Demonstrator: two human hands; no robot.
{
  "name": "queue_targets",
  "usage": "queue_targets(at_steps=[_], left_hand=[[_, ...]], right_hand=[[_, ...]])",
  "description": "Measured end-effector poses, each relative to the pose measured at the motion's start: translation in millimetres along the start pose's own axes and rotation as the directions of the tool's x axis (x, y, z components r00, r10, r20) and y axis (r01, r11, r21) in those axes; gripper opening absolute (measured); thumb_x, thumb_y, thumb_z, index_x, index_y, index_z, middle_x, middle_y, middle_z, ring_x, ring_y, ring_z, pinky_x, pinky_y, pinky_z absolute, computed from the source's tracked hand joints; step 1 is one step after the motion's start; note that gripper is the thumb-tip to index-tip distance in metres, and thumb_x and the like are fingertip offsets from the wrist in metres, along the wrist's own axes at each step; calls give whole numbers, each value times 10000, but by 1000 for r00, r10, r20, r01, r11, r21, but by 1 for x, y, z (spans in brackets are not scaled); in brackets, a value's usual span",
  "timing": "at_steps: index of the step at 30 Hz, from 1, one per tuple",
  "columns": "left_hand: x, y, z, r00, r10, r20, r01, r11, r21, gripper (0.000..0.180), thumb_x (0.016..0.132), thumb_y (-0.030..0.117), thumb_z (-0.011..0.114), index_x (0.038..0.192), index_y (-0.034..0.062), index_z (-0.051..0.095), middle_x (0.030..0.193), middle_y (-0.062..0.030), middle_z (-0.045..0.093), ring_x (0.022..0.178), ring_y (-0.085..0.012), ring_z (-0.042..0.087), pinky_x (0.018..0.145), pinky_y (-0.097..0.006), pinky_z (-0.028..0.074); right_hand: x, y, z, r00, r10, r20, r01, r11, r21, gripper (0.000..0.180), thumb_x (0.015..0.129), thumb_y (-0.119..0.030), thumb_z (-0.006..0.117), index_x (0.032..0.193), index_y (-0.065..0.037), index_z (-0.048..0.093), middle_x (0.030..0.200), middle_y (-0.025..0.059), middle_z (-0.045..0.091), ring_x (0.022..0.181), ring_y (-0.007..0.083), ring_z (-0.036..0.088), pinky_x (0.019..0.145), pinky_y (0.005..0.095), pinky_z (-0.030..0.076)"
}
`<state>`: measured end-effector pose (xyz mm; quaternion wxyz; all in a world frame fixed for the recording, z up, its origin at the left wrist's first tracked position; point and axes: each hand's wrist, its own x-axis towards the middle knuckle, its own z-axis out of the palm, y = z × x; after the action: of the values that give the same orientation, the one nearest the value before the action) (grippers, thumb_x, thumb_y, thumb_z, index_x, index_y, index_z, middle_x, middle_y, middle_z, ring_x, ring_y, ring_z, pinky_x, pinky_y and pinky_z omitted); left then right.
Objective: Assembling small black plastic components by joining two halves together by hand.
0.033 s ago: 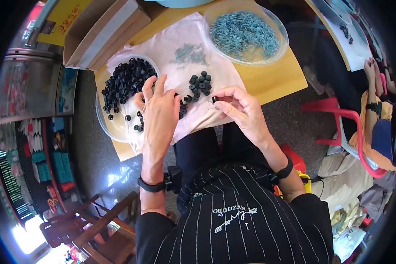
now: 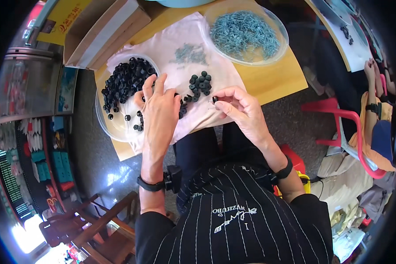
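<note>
Between thumb and forefinger, my right hand pinches a small black cap-like part above the pink cloth. My left hand is open, fingers spread, over the near right side of a shallow clear tray. That tray holds a heap of black ring-like caps, with a few loose ones nearer me. Between my hands lies a small pile of round black pieces. More black pieces lie beside my left thumb, partly hidden by the hand.
Thin metallic pieces fill a round clear tub at the back right. A few similar small pieces lie on the cloth. A cardboard box stands back left. To the right are a red plastic chair and another person's arm.
</note>
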<state>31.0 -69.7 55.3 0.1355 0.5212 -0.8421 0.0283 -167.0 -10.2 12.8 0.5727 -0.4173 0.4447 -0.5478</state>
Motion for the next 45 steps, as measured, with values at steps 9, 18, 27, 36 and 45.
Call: queue_targets(at_steps=[9, 18, 27, 36, 45], left_hand=[[10, -9, 2, 998, 55, 43, -52, 997, -53, 47, 797, 82, 657, 811, 46, 684, 1239, -93, 576, 1261, -280, 427, 1008, -464, 254], [7, -13, -1, 992, 119, 44, -117, 992, -45, 43, 751, 43, 651, 785, 47, 676, 1194, -83, 598, 1241, -260, 452, 1001, -456, 249], [5, -5, -12, 998, -12, -61, -18, 876, -482, 65, 807, -21, 619, 863, 13, 621, 1098, -112, 640, 1041, -255, 603, 925, -394, 401], [-23, 26, 7, 947, -278, 161, 116, -172, -978, 110, 916, -48, 557, 1016, -3, 562, 1104, -172, 643, 1003, -174, 629, 918, -300, 483], [-34, 40, 0, 930, -350, 114, 73, -127, -989, 137, 919, 1, 615, 1053, -20, 633, 1121, -129, 640, 969, -152, 629, 850, -288, 530]], right_hand=[[-1, 4, -3, 1000, 14, 11, -15, 995, 95, 190, 931, -97, 629, 1092, 4, 621, 965, 34, 655, 809, 62, 608, 701, 216, 511], [-2, 2, -5, 998, 44, 42, -49, 987, 150, 205, 949, -107, 604, 1131, -13, 606, 977, 24, 645, 875, 70, 612, 725, 224, 506], [-7, -6, 5, 997, -57, 43, 56, 998, 18, 194, 931, -59, 610, 1120, -17, 616, 996, 32, 646, 855, 80, 619, 713, 222, 508], [-10, -26, 29, 829, -498, 255, 557, 779, -287, 269, 812, 51, 679, 1063, -36, 633, 1127, 99, 658, 1023, 240, 627, 825, 317, 511], [-18, -22, 25, 891, -427, 151, 453, 853, -260, 269, 877, 45, 630, 1133, -36, 607, 1165, 100, 642, 943, 165, 660, 764, 268, 545]])
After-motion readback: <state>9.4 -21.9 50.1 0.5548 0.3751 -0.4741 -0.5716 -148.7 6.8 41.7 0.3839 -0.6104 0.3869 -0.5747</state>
